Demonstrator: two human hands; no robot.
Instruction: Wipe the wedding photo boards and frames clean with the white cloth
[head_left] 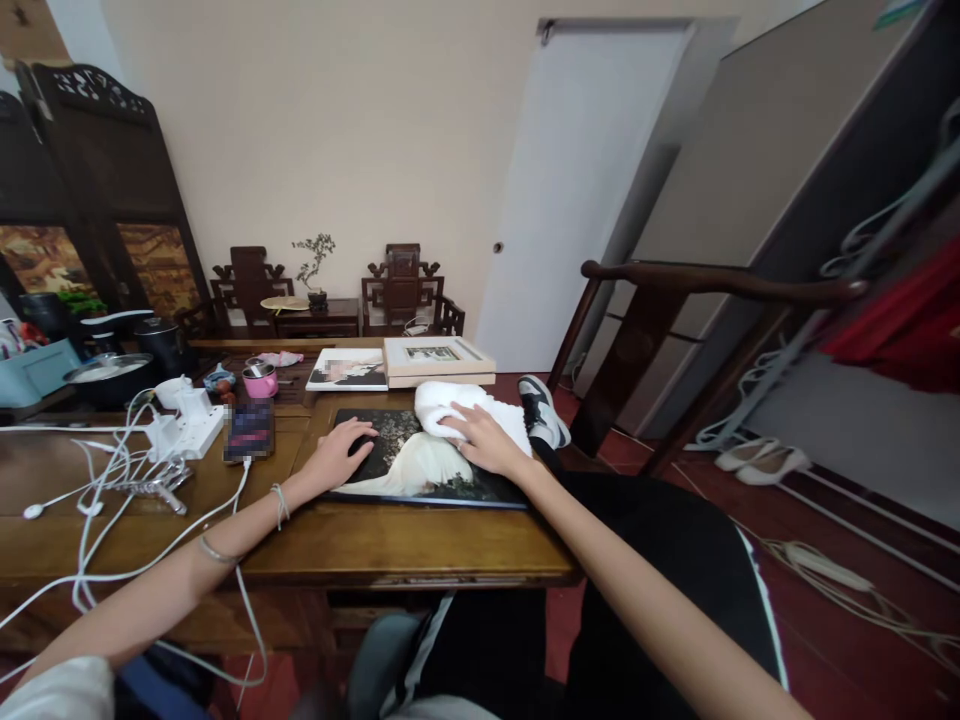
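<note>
A dark picture panel (397, 430) with a pale draped shape and flowers lies flat near the table's front edge. My left hand (341, 455) rests on its left side, fingers spread and holding nothing. On the panel's upper right is a bunched white cloth (442, 402), which hangs over toward the right. My right hand (484, 440) presses on this cloth with its fingers over it. The palm side of that hand is hidden.
Behind the panel lie a flat book (347, 370) and a cream box (439, 362). At left are a phone (249, 432), a pink cup (259, 380), a power strip (196, 425) and tangled white cables. A wooden chair (645, 350) stands at right.
</note>
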